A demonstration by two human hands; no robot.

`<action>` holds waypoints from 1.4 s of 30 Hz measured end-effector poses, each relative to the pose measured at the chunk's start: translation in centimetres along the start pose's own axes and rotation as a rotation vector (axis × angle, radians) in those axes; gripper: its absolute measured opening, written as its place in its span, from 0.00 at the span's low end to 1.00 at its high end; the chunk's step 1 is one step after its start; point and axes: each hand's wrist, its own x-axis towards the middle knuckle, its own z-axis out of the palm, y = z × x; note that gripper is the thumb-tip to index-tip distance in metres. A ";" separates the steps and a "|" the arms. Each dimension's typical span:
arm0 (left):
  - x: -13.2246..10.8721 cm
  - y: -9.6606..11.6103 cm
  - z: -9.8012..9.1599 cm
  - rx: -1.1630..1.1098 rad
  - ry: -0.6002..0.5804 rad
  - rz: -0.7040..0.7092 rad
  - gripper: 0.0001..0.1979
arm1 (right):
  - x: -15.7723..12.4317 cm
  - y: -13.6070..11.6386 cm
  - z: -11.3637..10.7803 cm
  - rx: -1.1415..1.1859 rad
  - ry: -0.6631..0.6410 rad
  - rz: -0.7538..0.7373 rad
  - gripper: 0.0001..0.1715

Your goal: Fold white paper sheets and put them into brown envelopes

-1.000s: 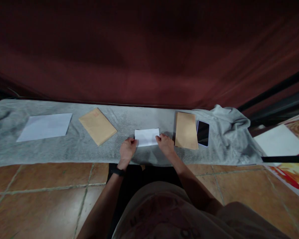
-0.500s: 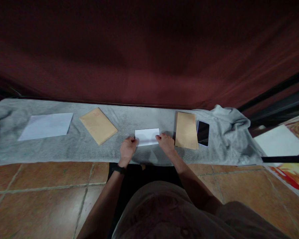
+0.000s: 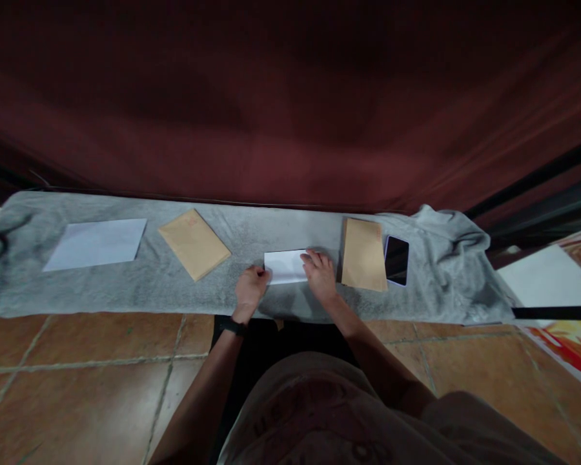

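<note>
A folded sheet of white paper (image 3: 285, 267) lies on the grey cloth in front of me, its long side running left to right. At its left edge, my left hand (image 3: 250, 286) is closed, with thumb and fingers pinching the paper. My right hand (image 3: 319, 274) rests over the right end with its fingers stretched out and touching the paper's surface. Part of that right end is hidden under the fingers.
Brown envelopes lie on both sides: a tilted pile (image 3: 194, 244) to the left, a stack (image 3: 364, 254) to the right. Beside that stack sits a phone (image 3: 396, 260). White paper (image 3: 97, 244) lies far left on the grey cloth (image 3: 174, 297). A dark red curtain (image 3: 290, 161) hangs behind.
My right hand has gone from pinching the paper's right edge to lying with its fingers extended over it. My left hand keeps its pinch. The view has shifted slightly.
</note>
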 end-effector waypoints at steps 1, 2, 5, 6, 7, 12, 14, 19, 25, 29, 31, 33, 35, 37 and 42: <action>0.0 0.1 0.0 0.005 -0.004 -0.013 0.12 | -0.1 0.2 0.2 0.003 -0.012 -0.032 0.22; -0.1 0.1 -0.1 0.009 -0.008 -0.027 0.12 | -0.1 0.3 0.4 0.006 -0.021 -0.055 0.23; -0.2 0.3 -0.2 0.016 -0.013 -0.034 0.12 | -0.3 0.8 1.1 0.029 -0.026 -0.100 0.25; -0.3 0.4 -0.2 0.017 -0.017 -0.029 0.12 | -0.4 1.0 1.3 0.036 -0.021 -0.111 0.25; -0.3 0.4 -0.3 0.018 -0.021 -0.024 0.12 | -0.4 1.1 1.5 0.042 -0.016 -0.121 0.26; -0.6 0.7 -0.5 0.022 -0.036 -0.035 0.13 | -0.3 1.6 1.9 0.055 0.005 -0.154 0.27; -0.8 0.8 -0.6 0.032 -0.037 -0.046 0.13 | -0.3 1.6 2.0 0.066 0.015 -0.159 0.26; -1.2 1.1 -0.5 0.032 -0.005 -0.073 0.13 | -0.3 1.4 2.0 0.085 0.061 -0.165 0.24; -1.9 1.3 0.8 0.101 0.090 -0.056 0.13 | -0.6 1.0 2.2 0.112 0.135 -0.160 0.21; -2.5 1.6 1.6 0.160 0.168 -0.005 0.15 | -0.7 0.9 2.1 0.096 0.148 -0.170 0.22; -2.8 1.7 1.8 0.183 0.206 0.040 0.15 | -0.7 0.9 2.1 0.089 0.147 -0.171 0.22; -3.0 1.7 2.0 0.212 0.264 0.102 0.16 | -0.7 0.8 2.0 0.088 0.142 -0.170 0.22; -3.0 1.8 2.4 0.236 0.315 0.191 0.18 | -0.6 0.7 2.0 0.088 0.140 -0.164 0.22; -3.0 2.0 3.1 0.243 0.327 0.283 0.22 | -0.6 0.7 2.0 0.085 0.137 -0.159 0.22; -3.0 2.6 6.3 0.184 0.303 0.480 0.26 | -0.6 0.7 2.0 0.073 0.121 -0.158 0.22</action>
